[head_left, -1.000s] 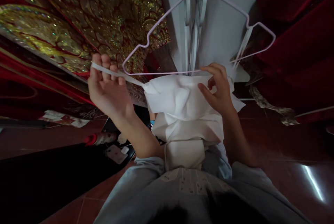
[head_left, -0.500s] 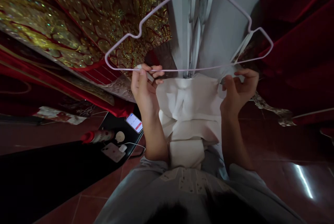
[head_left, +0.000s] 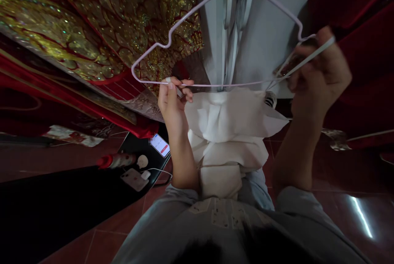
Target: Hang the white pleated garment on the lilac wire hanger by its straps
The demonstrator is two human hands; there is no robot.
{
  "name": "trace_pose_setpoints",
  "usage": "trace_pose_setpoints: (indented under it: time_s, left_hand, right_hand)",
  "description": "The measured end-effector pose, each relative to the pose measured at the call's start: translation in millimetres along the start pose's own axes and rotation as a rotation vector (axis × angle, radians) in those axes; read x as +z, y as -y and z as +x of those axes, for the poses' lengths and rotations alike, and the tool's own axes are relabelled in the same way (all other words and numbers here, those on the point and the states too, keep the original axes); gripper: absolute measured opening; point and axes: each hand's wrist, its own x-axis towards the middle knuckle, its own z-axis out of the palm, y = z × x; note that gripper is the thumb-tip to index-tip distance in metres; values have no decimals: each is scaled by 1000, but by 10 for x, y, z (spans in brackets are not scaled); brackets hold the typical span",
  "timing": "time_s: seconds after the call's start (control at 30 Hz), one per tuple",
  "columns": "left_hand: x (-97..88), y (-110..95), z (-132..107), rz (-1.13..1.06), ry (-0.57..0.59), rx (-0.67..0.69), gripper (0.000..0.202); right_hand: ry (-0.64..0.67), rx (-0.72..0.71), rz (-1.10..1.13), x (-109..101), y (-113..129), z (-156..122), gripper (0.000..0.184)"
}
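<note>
A pale lilac clothes hanger [head_left: 197,6] hangs in front of me, its hook end at the top edge. My left hand [head_left: 172,106] pinches the left part of its bottom bar. Up at the hanger's right end, my right hand [head_left: 324,73] is slightly blurred and has a thin white strap [head_left: 309,59] drawn tight over its fingers. The strap runs down to the right top corner of a cream-white garment [head_left: 223,116], which hangs in folds below the bar. Another length of strap passes by the hanger's right shoulder notch.
Gold-sequined red garments [head_left: 101,30] hang at the left, and dark red cloth [head_left: 363,63] at the right. A metal-edged pale panel [head_left: 212,30] stands behind the hanger. On the black table [head_left: 76,198] lie a lit phone [head_left: 160,145], another phone [head_left: 134,180] and a red-capped bottle [head_left: 117,160].
My right hand has moved up and to the right, stretching the strap outward along the hanger's right end. The garment's right side has spread outward. My left hand keeps its hold on the bar.
</note>
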Motion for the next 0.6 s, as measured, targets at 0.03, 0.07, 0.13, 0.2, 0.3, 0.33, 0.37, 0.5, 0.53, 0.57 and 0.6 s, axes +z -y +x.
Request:
trace_pose_setpoints:
  time_s: [0.03, 0.07, 0.13, 0.2, 0.3, 0.33, 0.37, 0.5, 0.53, 0.57, 0.6]
  left_hand:
    - [0, -1, -1, 4, 4, -2, 25]
    - [0, -2, -3, 10, 7, -1, 24]
    - [1, -4, -6, 20, 7, 2, 23]
    - [1, -2, -6, 33, -7, -2, 23]
    - [5, 18, -4, 91, -42, -47, 24]
    - [9, 30, -6, 115, -54, -68, 25]
    - [13, 43, -11, 138, -66, -87, 25]
    - [2, 93, -39, 194, -76, -97, 27]
    - [-22, 97, -43, 217, -74, -86, 25]
    - [-58, 94, -42, 246, -80, -65, 22]
    - [-110, 85, -35, 281, -98, -30, 18]
  right_hand:
    - [-11, -14, -22, -78, -107, 101, 49]
    - [-55, -47, -26, -158, -229, 185, 53]
    - [-237, -187, 50, -306, -474, 276, 52]
    - [-399, -253, 80, -399, -638, 238, 43]
    - [-444, -248, 3, -388, -600, -13, 34]
    - [-391, -236, -37, -348, -519, -112, 34]
    - [-274, -203, -82, -295, -422, -201, 35]
    - [205, -49, -261, -72, -86, -366, 41]
    - [243, -35, -276, -37, -46, -365, 42]
    - [260, -28, -283, -15, -23, -359, 42]
    - [268, -21, -287, -4, -13, -350, 42]
